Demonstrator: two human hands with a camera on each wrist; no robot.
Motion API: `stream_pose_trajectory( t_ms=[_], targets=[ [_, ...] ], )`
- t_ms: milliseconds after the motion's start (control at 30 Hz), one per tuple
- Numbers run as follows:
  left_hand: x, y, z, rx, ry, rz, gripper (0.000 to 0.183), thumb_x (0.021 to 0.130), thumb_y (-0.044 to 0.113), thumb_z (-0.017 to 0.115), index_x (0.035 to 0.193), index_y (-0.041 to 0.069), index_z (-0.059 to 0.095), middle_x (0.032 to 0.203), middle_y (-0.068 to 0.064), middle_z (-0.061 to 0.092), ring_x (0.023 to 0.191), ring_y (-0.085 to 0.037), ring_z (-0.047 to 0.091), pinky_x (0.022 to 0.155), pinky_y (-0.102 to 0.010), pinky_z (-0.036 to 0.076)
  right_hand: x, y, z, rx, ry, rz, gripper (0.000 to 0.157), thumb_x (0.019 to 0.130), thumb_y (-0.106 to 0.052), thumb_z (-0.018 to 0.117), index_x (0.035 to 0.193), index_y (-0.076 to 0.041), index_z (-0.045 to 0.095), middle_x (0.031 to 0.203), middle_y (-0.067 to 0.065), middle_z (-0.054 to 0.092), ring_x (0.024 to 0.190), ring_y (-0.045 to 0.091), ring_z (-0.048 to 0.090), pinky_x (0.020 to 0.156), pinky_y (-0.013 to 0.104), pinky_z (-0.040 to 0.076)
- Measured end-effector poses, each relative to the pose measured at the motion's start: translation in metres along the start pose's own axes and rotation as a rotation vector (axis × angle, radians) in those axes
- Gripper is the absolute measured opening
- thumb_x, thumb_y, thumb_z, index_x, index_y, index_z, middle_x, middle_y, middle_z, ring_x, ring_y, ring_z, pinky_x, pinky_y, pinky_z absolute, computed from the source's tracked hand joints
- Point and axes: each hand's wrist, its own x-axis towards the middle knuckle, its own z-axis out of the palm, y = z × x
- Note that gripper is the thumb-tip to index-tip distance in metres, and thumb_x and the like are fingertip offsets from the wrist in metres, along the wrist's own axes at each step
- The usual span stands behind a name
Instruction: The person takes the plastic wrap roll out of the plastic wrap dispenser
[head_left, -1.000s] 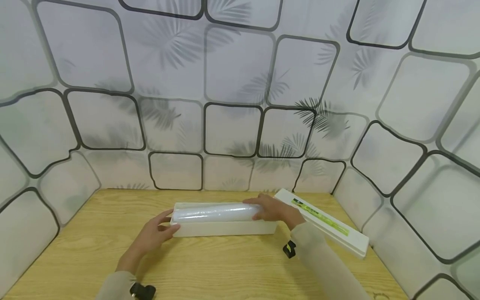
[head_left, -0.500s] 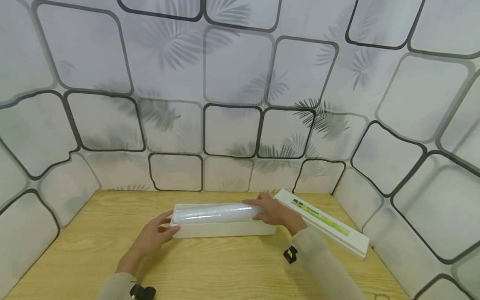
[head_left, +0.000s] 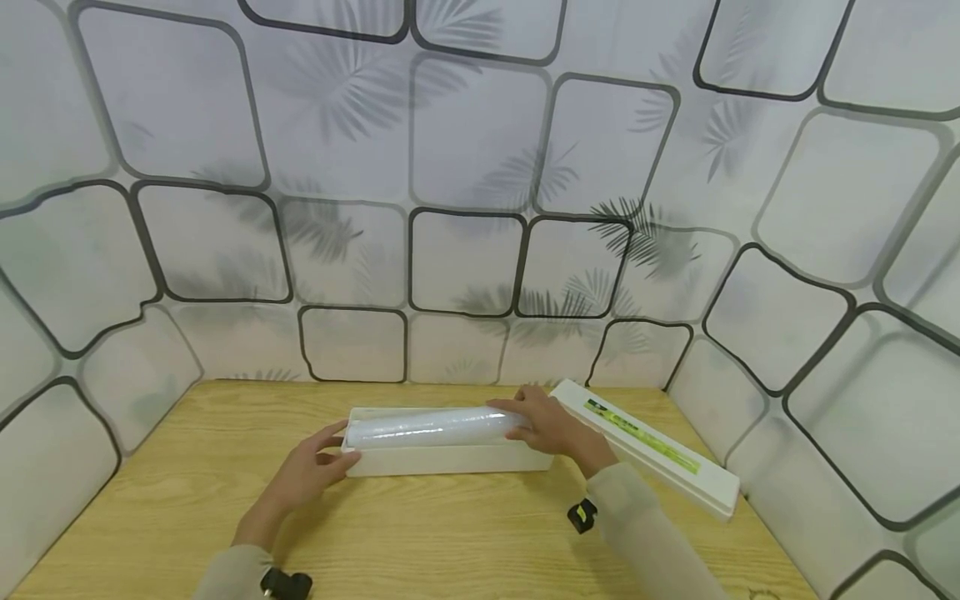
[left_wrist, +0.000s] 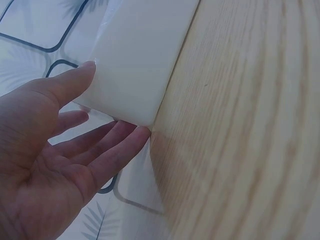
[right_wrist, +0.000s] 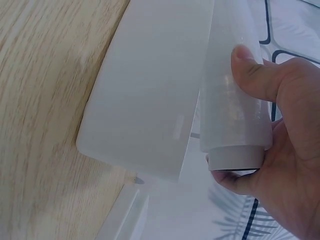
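Note:
A roll of cling film [head_left: 431,427] lies in the long white box [head_left: 450,460] on the table, its right end tilted up. My right hand [head_left: 543,421] grips that end; in the right wrist view the thumb is on the film [right_wrist: 235,110] and the fingers curl behind, with the roll's core end [right_wrist: 236,158] showing above the box wall [right_wrist: 145,85]. At the box's left end, my left hand [head_left: 315,462] holds the corner. In the left wrist view its thumb touches the front wall [left_wrist: 140,60] and its fingertips meet the end.
The white lid [head_left: 645,446] with a green label rests at an angle on the right side of the wooden table [head_left: 420,533]. Patterned walls [head_left: 465,258] enclose the table at the back and on both sides.
Both hands keep their hold on the box and the roll. The right forearm has shifted very slightly; otherwise nothing visibly differs.

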Motion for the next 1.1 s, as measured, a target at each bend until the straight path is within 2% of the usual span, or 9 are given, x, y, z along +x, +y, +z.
stream_pose_trajectory(
  t_ms=[267,633,867,1100],
  targets=[
    [0.0,0.001,0.0,0.001,-0.001,0.004,0.072,0.102,0.024,0.068,0.159,-0.002,0.033,0.147,-0.039,0.048,0.114,-0.039,0.07,0.083,-0.035,0.066,-0.003,-0.001,0.001,-0.026,0.041,-0.028,0.051,0.094,-0.026,0.072,0.142,-0.011,0.063,0.095,0.01,0.057,0.08,0.013,0.036,0.07,0.024,0.032],
    [-0.002,0.003,0.0,0.003,0.001,0.001,0.074,0.101,0.024,0.068,0.159,-0.003,0.03,0.148,-0.04,0.047,0.114,-0.04,0.07,0.082,-0.034,0.066,-0.004,-0.002,0.001,-0.051,0.081,-0.061,0.05,0.094,-0.025,0.073,0.141,-0.01,0.064,0.095,0.01,0.058,0.08,0.013,0.036,0.071,0.025,0.033],
    [-0.001,0.002,0.0,-0.001,0.003,0.004,0.075,0.101,0.024,0.068,0.159,-0.004,0.03,0.147,-0.04,0.048,0.112,-0.039,0.07,0.082,-0.033,0.066,-0.008,-0.004,-0.005,-0.03,0.053,-0.016,0.049,0.096,-0.022,0.071,0.144,-0.013,0.062,0.1,0.011,0.059,0.081,0.013,0.038,0.071,0.024,0.034],
    [-0.001,0.001,0.0,0.001,0.005,0.002,0.074,0.101,0.023,0.068,0.159,-0.004,0.031,0.145,-0.039,0.049,0.111,-0.038,0.071,0.081,-0.034,0.066,-0.013,-0.002,-0.012,-0.036,0.044,0.006,0.049,0.097,-0.023,0.07,0.145,-0.014,0.061,0.099,0.009,0.055,0.08,0.013,0.033,0.07,0.024,0.029]
  ],
)
